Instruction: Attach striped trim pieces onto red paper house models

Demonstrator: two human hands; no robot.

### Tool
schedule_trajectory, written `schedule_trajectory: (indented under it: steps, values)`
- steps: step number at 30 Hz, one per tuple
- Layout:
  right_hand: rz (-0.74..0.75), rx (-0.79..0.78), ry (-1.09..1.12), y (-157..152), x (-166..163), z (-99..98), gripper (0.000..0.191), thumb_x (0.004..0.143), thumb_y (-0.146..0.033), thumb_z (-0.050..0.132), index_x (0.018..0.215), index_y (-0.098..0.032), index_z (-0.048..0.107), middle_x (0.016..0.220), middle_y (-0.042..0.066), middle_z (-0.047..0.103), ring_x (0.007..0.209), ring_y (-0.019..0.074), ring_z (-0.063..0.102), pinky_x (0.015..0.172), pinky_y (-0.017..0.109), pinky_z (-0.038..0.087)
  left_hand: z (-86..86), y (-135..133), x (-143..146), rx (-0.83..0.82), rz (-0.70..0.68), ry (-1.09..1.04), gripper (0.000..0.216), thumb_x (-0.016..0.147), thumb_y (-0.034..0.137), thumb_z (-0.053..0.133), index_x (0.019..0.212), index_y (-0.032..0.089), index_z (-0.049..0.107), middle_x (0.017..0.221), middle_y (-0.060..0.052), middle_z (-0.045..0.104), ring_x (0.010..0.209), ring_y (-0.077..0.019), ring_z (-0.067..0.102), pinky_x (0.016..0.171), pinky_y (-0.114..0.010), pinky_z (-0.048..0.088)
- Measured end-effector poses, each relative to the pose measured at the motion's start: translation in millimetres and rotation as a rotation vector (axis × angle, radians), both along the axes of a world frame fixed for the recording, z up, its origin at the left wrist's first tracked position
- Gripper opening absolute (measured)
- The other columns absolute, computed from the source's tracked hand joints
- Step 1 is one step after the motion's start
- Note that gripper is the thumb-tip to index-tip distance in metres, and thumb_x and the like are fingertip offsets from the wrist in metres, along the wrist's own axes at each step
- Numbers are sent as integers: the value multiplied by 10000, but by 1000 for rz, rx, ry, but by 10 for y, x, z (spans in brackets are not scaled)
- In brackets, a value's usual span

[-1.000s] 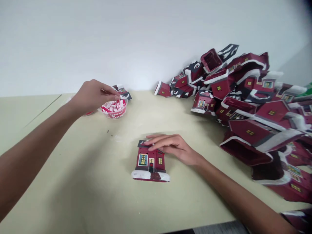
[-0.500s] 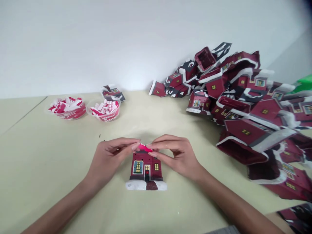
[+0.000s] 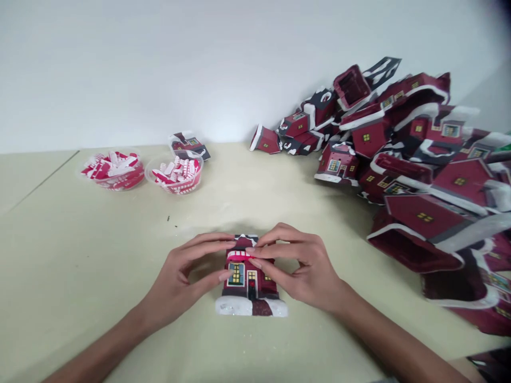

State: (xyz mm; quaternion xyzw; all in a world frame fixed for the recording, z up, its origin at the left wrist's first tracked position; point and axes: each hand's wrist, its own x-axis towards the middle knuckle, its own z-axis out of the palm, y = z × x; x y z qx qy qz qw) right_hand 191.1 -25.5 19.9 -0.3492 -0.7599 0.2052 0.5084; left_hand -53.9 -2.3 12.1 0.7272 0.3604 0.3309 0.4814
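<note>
A small red model house (image 3: pixel 250 282) with lit yellow windows and a white snowy base lies flat on the beige table (image 3: pixel 99 276) in front of me. My left hand (image 3: pixel 187 271) grips its left side, fingers curled round it. My right hand (image 3: pixel 297 266) grips the right side. Both sets of fingertips press a small red-and-white striped piece (image 3: pixel 239 255) onto the house front just under the roof.
Two clear bowls (image 3: pixel 114 170) (image 3: pixel 175 174) of red-and-white striped pieces stand at the back left, with another little house (image 3: pixel 189 144) behind them. A big heap of red model houses (image 3: pixel 411 159) fills the right side up to the wall.
My left hand came back from the bowl with a striped piece and joined my right hand at the house. The piece now sits lower on the house front, under both fingertips.
</note>
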Motion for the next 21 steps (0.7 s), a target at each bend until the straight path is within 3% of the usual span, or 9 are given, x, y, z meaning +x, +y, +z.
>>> schedule_trajectory:
  steps: [3,10,21]
  values:
    - [-31,17,-15,-29,-23,-1,166,855,-86,726,990,-143,803,914,85,738,794,137,664,692,279,563,-6,-16,-11,-65,-13,-24,343,912,289,695,1233,408,696,1388,-10,605,1315,-222,575,1090,-356,542]
    - [-13,-13,5,-51,-20,-5,184,868,-70,702,1011,-132,799,960,97,695,804,123,683,659,246,561,40,-10,65,2,1,57,532,749,339,857,1243,432,684,1370,-13,622,1315,-272,568,1149,-488,473]
    - [15,-67,20,-25,-3,-13,227,899,-117,686,1081,-213,784,972,76,703,810,142,699,641,269,586,50,-27,77,28,-17,47,488,810,303,801,1279,354,681,1393,-66,606,1290,-279,591,1078,-442,545]
